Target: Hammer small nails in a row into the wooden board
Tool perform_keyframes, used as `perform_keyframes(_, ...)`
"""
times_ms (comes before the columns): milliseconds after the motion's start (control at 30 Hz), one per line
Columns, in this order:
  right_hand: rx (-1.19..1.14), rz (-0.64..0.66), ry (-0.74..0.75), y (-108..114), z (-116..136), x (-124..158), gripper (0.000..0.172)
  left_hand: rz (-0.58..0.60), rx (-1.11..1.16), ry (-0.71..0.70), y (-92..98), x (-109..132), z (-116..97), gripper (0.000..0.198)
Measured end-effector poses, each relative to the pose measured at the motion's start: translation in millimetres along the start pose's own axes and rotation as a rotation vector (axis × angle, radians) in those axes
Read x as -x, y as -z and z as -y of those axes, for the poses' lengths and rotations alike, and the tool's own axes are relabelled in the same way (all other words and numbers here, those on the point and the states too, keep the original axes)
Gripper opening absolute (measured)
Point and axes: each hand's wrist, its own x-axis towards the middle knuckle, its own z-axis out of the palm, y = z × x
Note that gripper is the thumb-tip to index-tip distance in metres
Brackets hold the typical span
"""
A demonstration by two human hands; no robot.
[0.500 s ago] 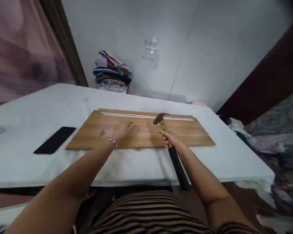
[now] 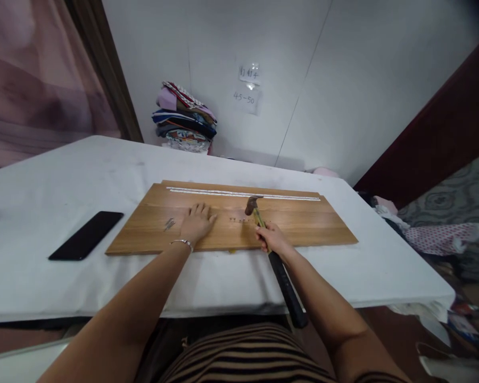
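Observation:
A long wooden board point(image 2: 303, 223) lies across the white-covered table in front of me. My left hand point(image 2: 197, 222) rests flat on it, fingers spread, holding nothing. Just left of that hand is a small pile of loose nails point(image 2: 169, 224). My right hand point(image 2: 272, 238) is wrapped round the neck of a claw hammer point(image 2: 282, 274), close below its head; the black grip hangs down toward me past the table edge. The hammer's head is tilted over the middle of the board, beside a short row of nails point(image 2: 238, 219) in the wood.
Two white strips point(image 2: 243, 194) run along the board's far side. A black phone point(image 2: 85, 235) lies on the white tablecloth point(image 2: 115, 170) to the left. Folded clothes point(image 2: 186, 119) are stacked against the wall at the back. More cloth point(image 2: 441, 236) lies beyond the table's right side.
My left hand has opened from a curled pose and now lies flat on the board. The hammer's head has shifted slightly left and nearer to me, still in my right hand.

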Motion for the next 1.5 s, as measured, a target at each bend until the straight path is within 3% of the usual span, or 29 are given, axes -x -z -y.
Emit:
perform_keyframes(233,0.03,0.0,-0.009,-8,-16,-2,0.019,0.002,0.022,0.017,-1.6,0,-2,0.061)
perform_keyframes(700,-0.01,0.003,0.041,-13,-21,-1,0.035,-0.01,0.019,0.033,1.2,2,-3,0.059)
perform_keyframes(967,-0.018,0.013,0.053,-12,-19,-2,0.033,0.001,0.019,0.038,-0.4,0,-2,0.061)
perform_keyframes(1200,-0.034,0.017,0.042,-12,-17,1,0.078,-0.007,0.026,0.022,0.3,-1,-1,0.059)
perform_keyframes(1500,-0.043,0.008,0.05,-12,-9,2,0.074,-0.022,0.022,0.034,-3.5,-1,2,0.056)
